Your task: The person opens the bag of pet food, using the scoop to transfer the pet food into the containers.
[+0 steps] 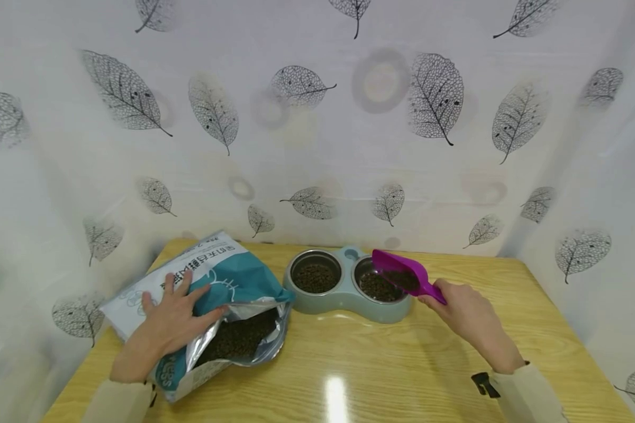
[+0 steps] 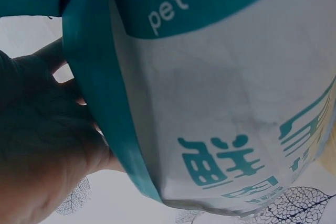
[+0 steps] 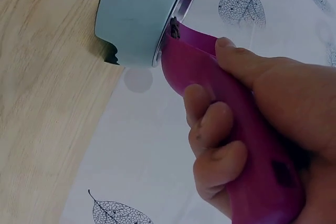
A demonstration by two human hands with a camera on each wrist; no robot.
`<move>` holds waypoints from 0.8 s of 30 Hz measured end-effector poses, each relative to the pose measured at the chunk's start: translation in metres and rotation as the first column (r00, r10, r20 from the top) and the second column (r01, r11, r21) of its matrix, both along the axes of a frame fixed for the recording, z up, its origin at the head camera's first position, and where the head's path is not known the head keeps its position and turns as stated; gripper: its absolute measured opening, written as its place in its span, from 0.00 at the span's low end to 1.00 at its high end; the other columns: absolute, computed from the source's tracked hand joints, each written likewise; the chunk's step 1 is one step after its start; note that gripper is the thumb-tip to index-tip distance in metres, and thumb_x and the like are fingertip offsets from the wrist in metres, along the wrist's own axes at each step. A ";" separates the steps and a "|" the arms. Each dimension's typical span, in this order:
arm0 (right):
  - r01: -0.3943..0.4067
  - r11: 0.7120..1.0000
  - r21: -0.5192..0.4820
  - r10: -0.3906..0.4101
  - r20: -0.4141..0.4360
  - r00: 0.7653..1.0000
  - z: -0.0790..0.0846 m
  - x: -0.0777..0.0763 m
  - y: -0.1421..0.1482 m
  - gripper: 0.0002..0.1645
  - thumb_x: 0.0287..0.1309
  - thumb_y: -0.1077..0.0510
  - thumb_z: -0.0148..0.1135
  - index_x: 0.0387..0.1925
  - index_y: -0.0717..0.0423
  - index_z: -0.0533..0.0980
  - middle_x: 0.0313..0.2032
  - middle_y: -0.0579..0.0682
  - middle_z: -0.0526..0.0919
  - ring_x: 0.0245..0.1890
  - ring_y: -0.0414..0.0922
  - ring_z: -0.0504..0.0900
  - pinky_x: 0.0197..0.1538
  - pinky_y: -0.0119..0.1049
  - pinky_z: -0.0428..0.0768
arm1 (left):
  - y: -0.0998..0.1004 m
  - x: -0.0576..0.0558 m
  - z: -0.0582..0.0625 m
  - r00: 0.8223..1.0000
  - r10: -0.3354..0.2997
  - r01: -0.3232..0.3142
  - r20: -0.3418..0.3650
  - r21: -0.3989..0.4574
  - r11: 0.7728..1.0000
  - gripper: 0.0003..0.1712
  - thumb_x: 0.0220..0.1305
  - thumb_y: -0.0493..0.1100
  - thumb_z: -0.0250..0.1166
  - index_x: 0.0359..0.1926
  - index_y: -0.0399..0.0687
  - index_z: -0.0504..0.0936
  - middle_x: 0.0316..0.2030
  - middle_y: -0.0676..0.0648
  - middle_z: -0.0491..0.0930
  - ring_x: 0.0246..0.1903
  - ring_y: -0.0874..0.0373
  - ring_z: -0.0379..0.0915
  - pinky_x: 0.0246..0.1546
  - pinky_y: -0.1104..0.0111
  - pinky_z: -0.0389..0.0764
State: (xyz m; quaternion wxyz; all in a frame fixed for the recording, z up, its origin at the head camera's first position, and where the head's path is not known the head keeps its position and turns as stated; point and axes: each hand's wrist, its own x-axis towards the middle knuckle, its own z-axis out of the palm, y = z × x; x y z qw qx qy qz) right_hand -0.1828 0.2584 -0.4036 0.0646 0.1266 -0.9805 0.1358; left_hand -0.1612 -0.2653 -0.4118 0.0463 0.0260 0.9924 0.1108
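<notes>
My right hand point(image 1: 468, 314) grips the handle of a purple scoop point(image 3: 210, 77), its fingers curled round it. Some brown kibble lies in the scoop, which is tilted over the right bowl of a pale blue-green double pet bowl point(image 1: 344, 302). Both metal-lined bowls hold kibble; the left one's kibble point(image 1: 314, 278) is in plain sight. With fingers spread, my left hand point(image 1: 171, 320) rests on a teal and white pet food bag point(image 1: 254, 273). The bag lies on its side with its mouth gaping, and dark kibble point(image 1: 243, 338) shows inside. The left wrist view shows the bag's printed side.
A yellow wood-grain table point(image 1: 323, 364) carries everything. Behind it and along both sides hangs a whitish curtain point(image 1: 317, 153) printed with black leaves. The double bowl stands near the table's back edge, just right of the bag.
</notes>
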 end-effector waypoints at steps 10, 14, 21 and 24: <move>0.030 0.998 0.058 -0.025 -0.090 0.996 -0.001 0.000 -0.009 0.16 0.64 0.50 0.70 0.30 0.53 0.73 0.17 0.44 0.65 0.17 0.41 0.64 0.19 0.34 0.59 | 0.001 0.000 0.000 1.000 -0.001 0.001 -0.014 0.001 1.000 0.55 0.64 0.81 0.50 0.74 0.43 0.69 0.77 0.23 0.48 0.73 0.16 0.36 0.57 0.14 0.41; 0.045 0.996 0.076 -0.034 -0.146 0.989 -0.003 0.000 -0.011 0.15 0.63 0.51 0.71 0.31 0.54 0.75 0.16 0.44 0.65 0.16 0.41 0.63 0.19 0.34 0.58 | 0.001 -0.001 0.000 1.000 -0.002 0.002 -0.023 0.004 1.000 0.55 0.64 0.81 0.50 0.74 0.43 0.69 0.77 0.23 0.49 0.73 0.15 0.36 0.57 0.14 0.41; 0.045 0.995 0.093 -0.026 -0.196 0.980 -0.008 0.002 -0.013 0.14 0.62 0.49 0.72 0.34 0.53 0.77 0.17 0.45 0.66 0.16 0.41 0.62 0.18 0.33 0.58 | 0.000 0.001 -0.001 1.000 0.002 -0.002 -0.018 -0.005 1.000 0.55 0.64 0.81 0.50 0.73 0.43 0.70 0.77 0.23 0.49 0.73 0.15 0.37 0.57 0.15 0.42; 0.041 0.994 0.100 -0.018 -0.225 0.974 -0.009 0.003 -0.015 0.13 0.61 0.50 0.72 0.36 0.54 0.79 0.17 0.45 0.65 0.15 0.40 0.62 0.18 0.33 0.57 | 0.000 0.001 -0.001 1.000 0.003 -0.004 -0.025 -0.008 1.000 0.55 0.64 0.81 0.50 0.73 0.44 0.70 0.77 0.23 0.49 0.73 0.16 0.37 0.57 0.14 0.43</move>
